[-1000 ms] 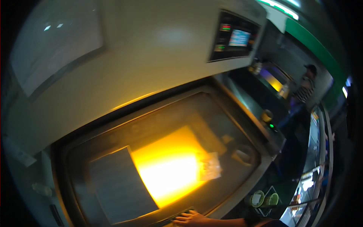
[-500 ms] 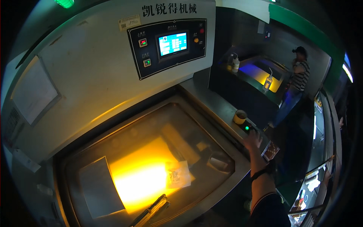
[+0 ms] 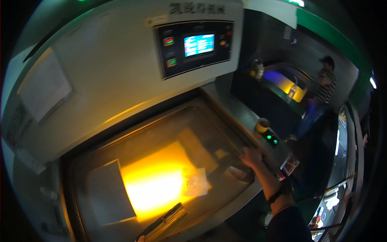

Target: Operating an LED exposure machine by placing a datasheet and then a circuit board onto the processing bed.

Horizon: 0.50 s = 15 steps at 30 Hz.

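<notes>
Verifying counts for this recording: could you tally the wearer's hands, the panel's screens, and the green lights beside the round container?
Wearer's left hand (barely in view) and right hand: 2
Lit screen: 1
Green lights beside the round container: 2
Total: 5

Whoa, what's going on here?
Someone's right hand is by the right edge of a machine's framed bed, which has a bright yellow patch. A bit of the left hand shows at the lower end of a long, flat thing too blurred to name. A dark sheet lies left of the patch, a pale sheet on its right. Farther back, a person in stripes is beside another glowing bed.
</notes>
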### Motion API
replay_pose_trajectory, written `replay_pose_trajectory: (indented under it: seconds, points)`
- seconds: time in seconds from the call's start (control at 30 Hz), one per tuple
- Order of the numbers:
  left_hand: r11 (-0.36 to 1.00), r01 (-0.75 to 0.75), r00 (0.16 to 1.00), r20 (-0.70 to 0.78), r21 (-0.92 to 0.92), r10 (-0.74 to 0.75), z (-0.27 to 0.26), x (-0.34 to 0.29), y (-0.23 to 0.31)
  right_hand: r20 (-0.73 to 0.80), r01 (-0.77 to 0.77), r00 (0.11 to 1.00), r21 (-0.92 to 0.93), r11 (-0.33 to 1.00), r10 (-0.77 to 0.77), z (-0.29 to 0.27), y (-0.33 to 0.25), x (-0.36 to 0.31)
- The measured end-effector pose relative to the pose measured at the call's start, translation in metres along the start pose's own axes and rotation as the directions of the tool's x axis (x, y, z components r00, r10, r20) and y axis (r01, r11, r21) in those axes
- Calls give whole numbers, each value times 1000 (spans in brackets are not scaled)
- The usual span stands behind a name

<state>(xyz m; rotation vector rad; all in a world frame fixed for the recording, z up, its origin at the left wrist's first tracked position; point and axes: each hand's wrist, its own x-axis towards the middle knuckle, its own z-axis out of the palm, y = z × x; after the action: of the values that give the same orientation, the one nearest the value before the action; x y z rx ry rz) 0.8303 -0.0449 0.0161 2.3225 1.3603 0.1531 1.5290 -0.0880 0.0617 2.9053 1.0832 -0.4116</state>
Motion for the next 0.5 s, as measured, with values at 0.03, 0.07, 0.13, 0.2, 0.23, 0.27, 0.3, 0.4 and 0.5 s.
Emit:
replay_pose_trajectory:
  seconds: [0.03, 0.07, 0.13, 0.2, 0.23, 0.27, 0.3, 0.4, 0.5]
  points:
    - [992, 127, 990, 52, 22, -128, -14, 5, 20, -58, 230, 973, 360, 904, -225, 26, -49, -26]
    - [966, 254, 962, 94, 53, -258, -24, 0, 21, -119, 528, 833, 459, 714, -540, 75, -80, -41]
    - [971, 137, 979, 120, 195, -162, -3, -10, -37, 13, 686, 465, 626, 369, -885, 91, -174, -132]
    - [926, 185, 924, 264, 328, -278, -13, -10, -61, -34, 968, 177, 187, 168, -984, 126, -233, -220]
    - [916, 185, 910, 290, 357, -297, -29, -1, -68, -48, 970, 210, 139, 202, -976, 154, -261, -246]
    - [906, 130, 914, 306, 402, -267, -41, 6, -82, -49, 966, 251, 83, 247, -967, 179, -284, -271]
    - [895, 74, 914, 328, 440, -237, -49, 12, -97, -47, 957, 290, 25, 289, -956, 194, -304, -288]
    - [899, -12, 970, 225, 438, -97, -67, 58, -181, -98, 942, 332, -16, 335, -938, 186, -403, -268]
    - [934, 95, 984, 111, 344, -141, -86, 173, -242, -117, 945, 326, 52, 322, -938, 199, -494, -177]
